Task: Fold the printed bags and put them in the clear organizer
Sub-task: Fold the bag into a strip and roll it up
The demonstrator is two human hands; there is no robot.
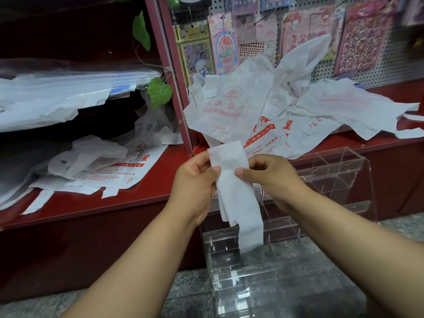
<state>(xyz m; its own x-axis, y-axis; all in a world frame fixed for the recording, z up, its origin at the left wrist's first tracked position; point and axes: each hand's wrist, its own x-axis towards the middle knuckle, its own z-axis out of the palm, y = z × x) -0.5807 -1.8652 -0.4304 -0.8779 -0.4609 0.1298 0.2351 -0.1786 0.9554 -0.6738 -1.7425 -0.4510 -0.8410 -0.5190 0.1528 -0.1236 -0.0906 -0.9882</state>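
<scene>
I am holding one printed bag, already narrowed into a long strip, up in front of me and right above the clear organizer so that the tail is hanging straight and the next fold can be made across it without the thin plastic bunching. My left hand is pinching the strip's left edge near the top, thumb lying across the front and fingers curled behind, while my right hand is pinching the right edge at the same height, thumb tip pressing on the face. The handles are dangling loose below, in front of the organizer's compartments, which look to be holding nothing yet. The rest of the printed bags are lying in a crumpled heap on the red counter just behind, within easy reach for my next pick
</scene>
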